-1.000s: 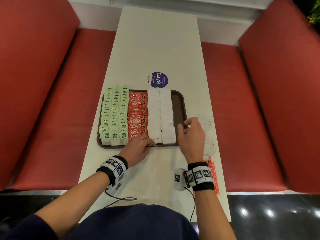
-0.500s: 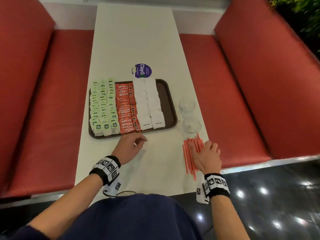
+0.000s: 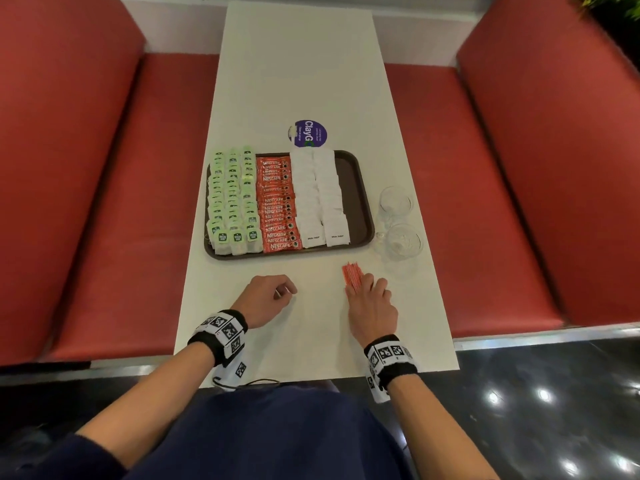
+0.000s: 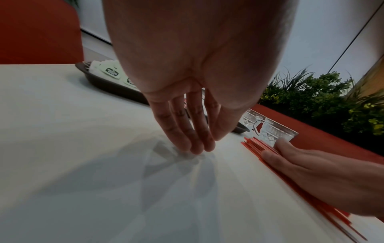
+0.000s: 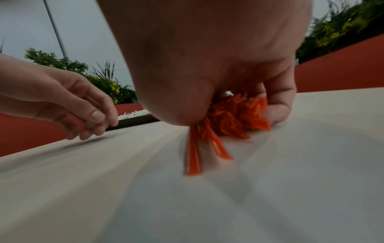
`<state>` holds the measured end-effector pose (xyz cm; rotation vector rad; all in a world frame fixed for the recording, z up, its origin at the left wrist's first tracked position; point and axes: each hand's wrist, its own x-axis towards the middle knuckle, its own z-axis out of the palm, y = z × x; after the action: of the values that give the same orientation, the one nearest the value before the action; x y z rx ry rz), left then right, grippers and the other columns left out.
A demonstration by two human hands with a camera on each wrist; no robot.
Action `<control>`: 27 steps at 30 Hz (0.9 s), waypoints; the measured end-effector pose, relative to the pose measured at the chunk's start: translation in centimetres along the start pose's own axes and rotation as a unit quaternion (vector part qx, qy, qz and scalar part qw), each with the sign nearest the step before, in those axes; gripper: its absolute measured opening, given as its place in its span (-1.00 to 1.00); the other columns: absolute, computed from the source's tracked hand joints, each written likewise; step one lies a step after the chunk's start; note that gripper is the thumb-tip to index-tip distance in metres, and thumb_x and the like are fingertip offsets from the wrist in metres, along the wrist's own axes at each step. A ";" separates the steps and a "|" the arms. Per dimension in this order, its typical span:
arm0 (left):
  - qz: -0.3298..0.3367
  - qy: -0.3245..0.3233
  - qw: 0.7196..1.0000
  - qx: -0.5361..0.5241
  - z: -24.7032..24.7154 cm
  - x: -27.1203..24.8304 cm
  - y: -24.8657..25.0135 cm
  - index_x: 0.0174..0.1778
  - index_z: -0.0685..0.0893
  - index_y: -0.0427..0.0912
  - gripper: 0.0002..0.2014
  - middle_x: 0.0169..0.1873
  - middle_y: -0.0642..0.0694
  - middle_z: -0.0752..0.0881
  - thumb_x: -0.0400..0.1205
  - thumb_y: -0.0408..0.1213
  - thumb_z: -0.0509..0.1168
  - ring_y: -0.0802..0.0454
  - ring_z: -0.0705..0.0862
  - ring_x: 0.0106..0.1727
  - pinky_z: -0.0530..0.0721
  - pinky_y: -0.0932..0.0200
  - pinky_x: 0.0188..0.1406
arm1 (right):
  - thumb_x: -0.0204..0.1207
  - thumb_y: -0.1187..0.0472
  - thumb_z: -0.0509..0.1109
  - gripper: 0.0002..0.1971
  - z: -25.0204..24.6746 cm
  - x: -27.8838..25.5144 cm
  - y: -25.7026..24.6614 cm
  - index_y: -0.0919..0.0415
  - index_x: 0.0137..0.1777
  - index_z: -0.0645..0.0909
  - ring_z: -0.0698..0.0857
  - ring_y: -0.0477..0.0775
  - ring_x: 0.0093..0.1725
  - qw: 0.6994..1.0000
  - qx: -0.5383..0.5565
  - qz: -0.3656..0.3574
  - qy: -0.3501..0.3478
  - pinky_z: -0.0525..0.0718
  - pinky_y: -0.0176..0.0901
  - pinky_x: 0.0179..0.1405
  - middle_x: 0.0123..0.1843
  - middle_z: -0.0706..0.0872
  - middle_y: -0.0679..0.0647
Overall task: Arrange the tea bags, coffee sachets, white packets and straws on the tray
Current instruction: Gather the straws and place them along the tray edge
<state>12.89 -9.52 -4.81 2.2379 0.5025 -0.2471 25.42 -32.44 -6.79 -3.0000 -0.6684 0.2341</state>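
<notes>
Partly under right hand (image 3: 372, 304): straws (image 3: 351, 276)

Both forearms reach forward, each wrist wearing a black band with printed markers. The left hand (image 3: 266, 294) hovers palm down, fingers loosely curled and holding nothing, their tips near the surface. The right hand (image 3: 372, 301) lies low, its fingers and thumb curled around a bundle of straws (image 3: 351, 276).

Booth I'm watching from afar

I see red benches (image 3: 104, 202) flanking a white table (image 3: 301, 64); glossy dark floor (image 3: 554, 393) reflects lights.
</notes>
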 end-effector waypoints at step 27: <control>0.053 0.039 0.987 -0.148 -4.2 1.8 5.4 0.21 0.78 -0.06 -0.77 -0.05 0.05 0.88 0.89 -0.04 0.27 0.14 0.86 -0.08 0.86 0.01 0.07 | 0.94 -0.10 -0.02 -0.71 -6.9 4.4 -5.6 0.11 0.23 0.32 0.76 0.31 -0.17 0.975 0.205 -0.091 -0.006 0.65 0.19 -0.21 -0.05 0.78 0.10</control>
<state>16.87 -9.05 0.98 1.9822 0.4298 -0.0268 28.18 -25.70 -0.09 -2.5308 -0.7810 0.3325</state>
